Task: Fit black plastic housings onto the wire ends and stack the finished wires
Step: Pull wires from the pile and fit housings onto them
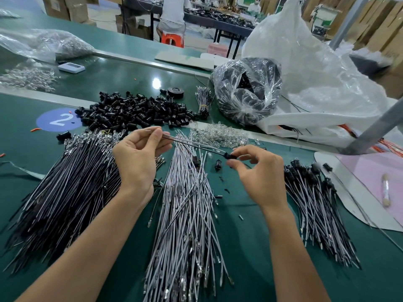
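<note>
My left hand (139, 153) pinches one end of a thin wire pair (192, 143) held above the table. My right hand (257, 171) pinches a small black housing (230, 156) at the wire's other end. Below lies a pile of white wires (187, 214). A pile of black wires (72, 186) lies to the left. Wires fitted with black housings (314, 192) are stacked at the right. A heap of loose black housings (135, 112) sits behind the hands.
Clear bulbs (220, 135) lie behind my right hand. A plastic bag of black parts (246, 92) and a big white bag (309, 73) stand at the back right. A tape roll (175, 92) and tied wire bundle (204, 103) sit beyond the heap. A metal post (375, 129) slants at right.
</note>
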A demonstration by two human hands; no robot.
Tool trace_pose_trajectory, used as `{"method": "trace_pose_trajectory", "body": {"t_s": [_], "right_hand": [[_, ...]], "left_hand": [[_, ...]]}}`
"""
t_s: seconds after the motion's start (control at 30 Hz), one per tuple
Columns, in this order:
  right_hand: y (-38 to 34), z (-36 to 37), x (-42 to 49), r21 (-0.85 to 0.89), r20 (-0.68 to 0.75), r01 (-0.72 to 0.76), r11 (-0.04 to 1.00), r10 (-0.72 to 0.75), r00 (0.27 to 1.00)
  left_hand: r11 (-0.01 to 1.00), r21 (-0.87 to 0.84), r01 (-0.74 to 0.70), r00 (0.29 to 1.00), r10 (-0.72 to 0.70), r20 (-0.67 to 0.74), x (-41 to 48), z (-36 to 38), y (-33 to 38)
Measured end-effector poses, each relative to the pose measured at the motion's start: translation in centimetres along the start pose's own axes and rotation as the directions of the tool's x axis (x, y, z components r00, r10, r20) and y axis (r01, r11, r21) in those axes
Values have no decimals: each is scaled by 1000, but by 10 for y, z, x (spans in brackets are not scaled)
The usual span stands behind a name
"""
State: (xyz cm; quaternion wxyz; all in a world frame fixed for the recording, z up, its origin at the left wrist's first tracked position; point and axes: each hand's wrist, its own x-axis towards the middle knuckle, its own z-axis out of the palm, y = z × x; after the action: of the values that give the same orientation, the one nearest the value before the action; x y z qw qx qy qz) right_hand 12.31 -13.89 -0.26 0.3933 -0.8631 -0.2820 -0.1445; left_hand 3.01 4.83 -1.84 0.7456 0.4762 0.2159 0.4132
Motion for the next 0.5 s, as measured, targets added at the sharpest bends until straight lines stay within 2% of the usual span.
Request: {"method": "trace_pose_trajectory", "body": {"t_s": [0.1,0.2,0.5], "right_hand": [[0,-3,1,140,14,-58,988,57,998],[-2,-5,0,255,91,-112,960,92,992],[-4,-8,-1,382,168,-145,913,86,982]], "left_hand": [[1000,-5,1,1000,-1,4,0,0,-1],[1000,-12,12,1000,-12,0,1,0,0],[1000,4,-18,1000,18,-14,4,0,1]]}}
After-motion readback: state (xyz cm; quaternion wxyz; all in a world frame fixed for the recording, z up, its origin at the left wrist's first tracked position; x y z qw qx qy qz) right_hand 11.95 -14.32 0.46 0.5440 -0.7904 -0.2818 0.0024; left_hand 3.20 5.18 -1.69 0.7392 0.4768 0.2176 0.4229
